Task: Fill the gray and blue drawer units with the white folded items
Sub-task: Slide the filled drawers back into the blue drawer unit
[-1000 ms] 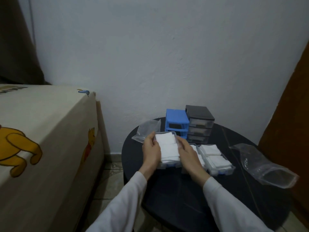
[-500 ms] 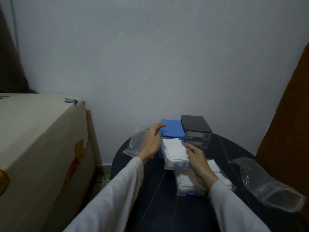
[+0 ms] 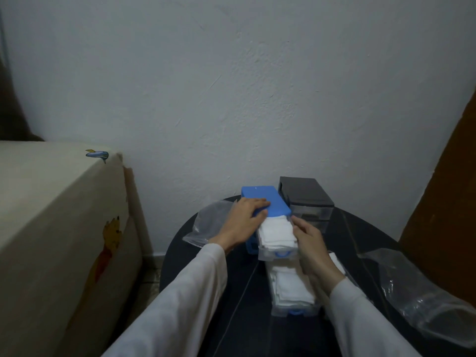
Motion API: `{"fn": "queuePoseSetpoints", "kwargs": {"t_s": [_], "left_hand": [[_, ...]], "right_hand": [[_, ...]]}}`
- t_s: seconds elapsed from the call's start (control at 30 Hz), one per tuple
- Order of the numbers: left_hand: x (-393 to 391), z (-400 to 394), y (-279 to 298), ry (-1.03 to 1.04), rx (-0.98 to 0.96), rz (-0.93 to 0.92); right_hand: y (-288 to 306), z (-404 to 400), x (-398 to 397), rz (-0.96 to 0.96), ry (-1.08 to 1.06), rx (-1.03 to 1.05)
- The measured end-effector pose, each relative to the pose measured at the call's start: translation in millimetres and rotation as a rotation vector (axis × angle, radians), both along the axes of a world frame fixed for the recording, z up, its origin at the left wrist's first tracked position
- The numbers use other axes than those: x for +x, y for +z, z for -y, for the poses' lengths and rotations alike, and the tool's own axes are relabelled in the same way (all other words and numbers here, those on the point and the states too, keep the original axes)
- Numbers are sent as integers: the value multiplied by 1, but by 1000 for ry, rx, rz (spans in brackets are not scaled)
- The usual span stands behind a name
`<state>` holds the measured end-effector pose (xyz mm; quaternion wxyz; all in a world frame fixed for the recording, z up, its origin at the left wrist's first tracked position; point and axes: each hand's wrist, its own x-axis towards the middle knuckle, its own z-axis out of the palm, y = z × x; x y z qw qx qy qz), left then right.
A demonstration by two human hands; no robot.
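The blue drawer unit [image 3: 268, 204] stands at the back of the round dark table [image 3: 360, 235], with the gray drawer unit [image 3: 306, 199] right beside it. My left hand [image 3: 244, 220] grips the blue unit's top and left side. A clear drawer [image 3: 277, 253] packed with white folded items [image 3: 277, 233] sticks partway out of the blue unit's top slot. My right hand [image 3: 309, 243] holds that drawer's right side. A second clear drawer [image 3: 293, 311], also full of white folded items, lies on the table in front.
A crumpled clear plastic bag [image 3: 422, 300] lies on the table's right part and another clear bag [image 3: 211, 222] sits at the left behind my left hand. A cream cloth-covered box [image 3: 51, 215] stands to the left. A brown panel [image 3: 445, 191] borders the right.
The filled drawer went from the table front up into the blue unit's top slot. My left hand left the drawer and took hold of the blue unit.
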<state>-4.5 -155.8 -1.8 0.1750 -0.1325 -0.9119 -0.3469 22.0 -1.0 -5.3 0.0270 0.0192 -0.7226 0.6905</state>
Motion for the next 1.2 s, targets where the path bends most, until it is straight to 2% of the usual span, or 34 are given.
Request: {"fn": "queuePoseSetpoints", "kwargs": {"t_s": [0.1, 0.17, 0.23, 0.3, 0.4, 0.5, 0.57, 0.67, 0.83, 0.97, 1.07, 1.2], "left_hand": [[2, -1, -1, 6, 0, 3], [2, -1, -1, 10, 2, 9], [2, 0, -1, 7, -1, 15], [2, 1, 1, -2, 7, 18], [3, 2, 3, -4, -15, 15], [4, 2, 5, -2, -30, 10], [4, 1, 5, -4, -29, 8], [4, 2, 5, -4, -28, 2], [8, 1, 5, -12, 11, 3], [7, 2, 4, -10, 15, 9], [7, 1, 3, -10, 17, 14], [7, 1, 2, -15, 39, 13]], "right_hand": [[-4, -5, 4, -75, -96, 241], [-5, -9, 18, -259, -137, 388], [-4, -11, 31, -514, -83, 548], [-4, -12, 36, -658, 69, 859], [-6, -16, 36, -632, 304, 1194], [-8, -17, 32, -741, 283, 1382], [-4, -18, 25, -741, 312, 1418], [7, -17, 21, -636, 453, 1451], [19, -19, 4, -635, 513, 1348], [5, -21, -5, -916, 264, 1535], [0, -17, -8, -1091, 110, 1503], [7, -8, -15, -1061, 64, 1384]]}}
